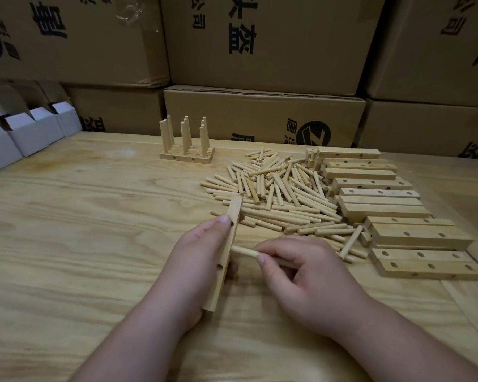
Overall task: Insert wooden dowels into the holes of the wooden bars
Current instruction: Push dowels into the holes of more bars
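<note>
Pale wood covers the table [94,205]: stacked empty bars [381,205], a loose dowel heap [276,194], few finished bars [186,155] behind. Left hand [196,260] clasps one bar [224,260]; right hand [301,274] pinches a dowel [244,251] at its middle hole; most work seemingly remains

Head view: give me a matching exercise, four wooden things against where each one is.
Things:
1. held bar
2. held dowel
3. loose dowel pile
4. finished bars with upright dowels

Places:
A. far side of the table, left of the pile
B. right hand
C. left hand
D. middle of the table, beside the stacked bars

Pairs: 1-C, 2-B, 3-D, 4-A
</note>
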Demonstrator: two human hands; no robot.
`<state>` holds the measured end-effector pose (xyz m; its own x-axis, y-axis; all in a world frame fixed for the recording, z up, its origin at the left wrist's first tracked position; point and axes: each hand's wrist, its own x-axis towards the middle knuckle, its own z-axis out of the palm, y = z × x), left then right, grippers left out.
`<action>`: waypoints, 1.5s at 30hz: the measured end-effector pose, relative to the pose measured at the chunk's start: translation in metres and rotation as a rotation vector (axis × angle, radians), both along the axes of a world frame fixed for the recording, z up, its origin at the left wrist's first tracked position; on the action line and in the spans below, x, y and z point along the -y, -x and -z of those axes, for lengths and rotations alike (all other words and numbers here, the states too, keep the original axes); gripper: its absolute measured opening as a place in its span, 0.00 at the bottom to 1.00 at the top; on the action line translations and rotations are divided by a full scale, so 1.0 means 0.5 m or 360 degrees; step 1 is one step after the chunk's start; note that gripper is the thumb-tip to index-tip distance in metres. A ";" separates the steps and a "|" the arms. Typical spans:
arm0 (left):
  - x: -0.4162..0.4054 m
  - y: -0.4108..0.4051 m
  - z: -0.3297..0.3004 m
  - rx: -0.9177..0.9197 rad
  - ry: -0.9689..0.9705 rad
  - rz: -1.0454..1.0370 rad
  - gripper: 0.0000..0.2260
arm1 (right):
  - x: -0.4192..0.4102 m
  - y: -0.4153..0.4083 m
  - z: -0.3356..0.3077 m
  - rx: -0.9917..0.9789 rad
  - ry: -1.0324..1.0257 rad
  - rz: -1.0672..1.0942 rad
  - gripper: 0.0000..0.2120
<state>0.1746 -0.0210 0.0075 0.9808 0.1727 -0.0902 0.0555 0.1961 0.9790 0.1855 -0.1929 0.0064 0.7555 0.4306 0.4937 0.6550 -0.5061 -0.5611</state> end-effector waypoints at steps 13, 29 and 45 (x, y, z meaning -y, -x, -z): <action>0.012 -0.002 0.012 0.0079 -0.0076 0.0111 0.17 | -0.008 0.010 -0.014 0.0062 0.0053 0.0056 0.06; 0.015 0.000 0.020 0.0120 -0.0115 0.0136 0.17 | 0.000 0.003 -0.031 -0.0293 0.0091 -0.0035 0.06; 0.023 0.000 0.021 0.0122 -0.0163 0.0119 0.17 | -0.002 0.005 -0.040 -0.0222 0.0222 -0.0062 0.08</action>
<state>0.1745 -0.0324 -0.0029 0.9946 0.1034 -0.0003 -0.0094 0.0931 0.9956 0.1832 -0.1918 0.0262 0.7938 0.5178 0.3189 0.5965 -0.5610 -0.5739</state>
